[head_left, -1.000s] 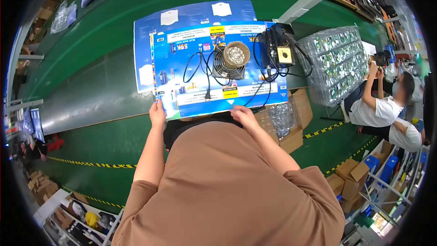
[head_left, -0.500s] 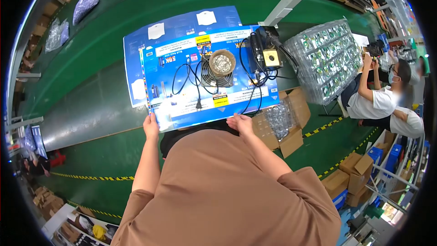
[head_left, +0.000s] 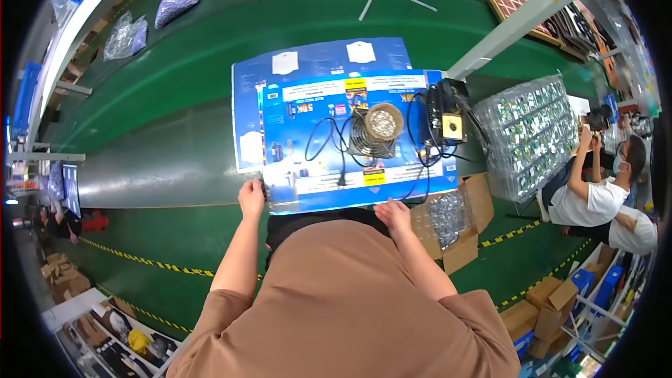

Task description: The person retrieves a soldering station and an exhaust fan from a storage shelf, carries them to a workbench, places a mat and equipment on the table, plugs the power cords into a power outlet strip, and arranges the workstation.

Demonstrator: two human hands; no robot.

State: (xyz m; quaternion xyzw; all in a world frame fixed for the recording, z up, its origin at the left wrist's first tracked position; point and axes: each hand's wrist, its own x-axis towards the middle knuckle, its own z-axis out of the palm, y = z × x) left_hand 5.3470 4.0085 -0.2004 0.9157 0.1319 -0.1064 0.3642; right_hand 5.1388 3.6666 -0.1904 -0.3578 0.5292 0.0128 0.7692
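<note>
Looking light, bendy and slick, so best held by edges clear of the fan point(head_left: 361, 144): blue sheet point(head_left: 313, 166); left hand point(head_left: 250, 198), right hand point(head_left: 393, 215) bodyside of fan, can't tell if gripping.

On the blue sheet point(head_left: 294, 136) in front of me I read an orange "50K" point(head_left: 301, 108), upside down to me, with "BLUE RAZZ ICED" in small letters near it. "WARNING" heads the upper white strip point(head_left: 308, 89) and the lower one point(head_left: 318, 184); their finer lines blur for me. I can't make out the yellow labels point(head_left: 373, 178) surely.
</note>
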